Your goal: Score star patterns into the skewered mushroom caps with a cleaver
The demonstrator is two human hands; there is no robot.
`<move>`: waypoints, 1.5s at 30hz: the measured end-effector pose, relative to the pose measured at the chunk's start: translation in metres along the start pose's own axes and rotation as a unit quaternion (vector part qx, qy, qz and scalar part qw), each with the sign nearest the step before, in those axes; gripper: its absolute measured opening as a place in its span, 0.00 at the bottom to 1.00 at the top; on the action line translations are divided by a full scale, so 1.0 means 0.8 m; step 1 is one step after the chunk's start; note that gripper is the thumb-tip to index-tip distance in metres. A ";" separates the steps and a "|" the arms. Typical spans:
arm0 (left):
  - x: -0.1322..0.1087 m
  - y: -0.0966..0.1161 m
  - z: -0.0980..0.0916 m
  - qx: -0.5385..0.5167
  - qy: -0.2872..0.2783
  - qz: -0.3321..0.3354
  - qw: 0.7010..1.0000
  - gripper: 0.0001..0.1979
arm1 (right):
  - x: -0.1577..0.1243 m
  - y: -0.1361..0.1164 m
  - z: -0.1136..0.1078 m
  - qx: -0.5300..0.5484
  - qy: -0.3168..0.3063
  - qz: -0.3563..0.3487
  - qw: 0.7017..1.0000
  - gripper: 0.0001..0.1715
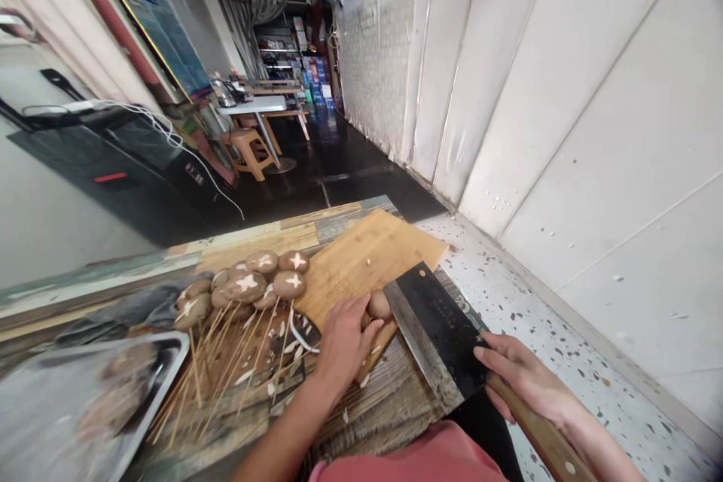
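Observation:
My left hand (pixel 347 335) presses its fingers round a brown mushroom (pixel 380 305) on the wooden cutting board (pixel 361 248). In my right hand (pixel 517 373) is a cleaver (pixel 437 331) with a black blade and wooden handle; the blade's far end meets the mushroom's right side. Left of the board lies a pile of skewered mushrooms (pixel 247 285), several with pale crosses cut in their caps. Their thin sticks (pixel 229 361) point toward me over scattered pale trimmings.
A metal tray (pixel 184 350) with clear plastic stands at the lower left, beside a dark grey cloth (pixel 121 312). White panelled wall (pixel 593 128) runs along the right. Farther off are a stool (pixel 247 151) and a small table (pixel 260 104).

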State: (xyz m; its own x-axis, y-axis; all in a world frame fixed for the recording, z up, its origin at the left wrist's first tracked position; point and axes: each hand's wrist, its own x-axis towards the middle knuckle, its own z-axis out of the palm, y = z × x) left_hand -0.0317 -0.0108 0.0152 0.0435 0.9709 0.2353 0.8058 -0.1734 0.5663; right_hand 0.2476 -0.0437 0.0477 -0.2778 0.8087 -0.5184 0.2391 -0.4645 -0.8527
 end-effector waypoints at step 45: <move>-0.002 0.014 -0.001 -0.027 0.014 0.056 0.998 0.07 | -0.048 -0.040 0.107 -0.796 0.119 -0.319 0.499 0.28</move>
State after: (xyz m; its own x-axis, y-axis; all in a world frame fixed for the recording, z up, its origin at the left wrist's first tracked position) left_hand -0.0230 -0.0148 0.0219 0.1156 0.9400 0.3209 0.7637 -0.2907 0.5765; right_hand 0.1707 -0.0911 0.0896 -0.6977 0.7163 0.0108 0.6620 0.6389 0.3920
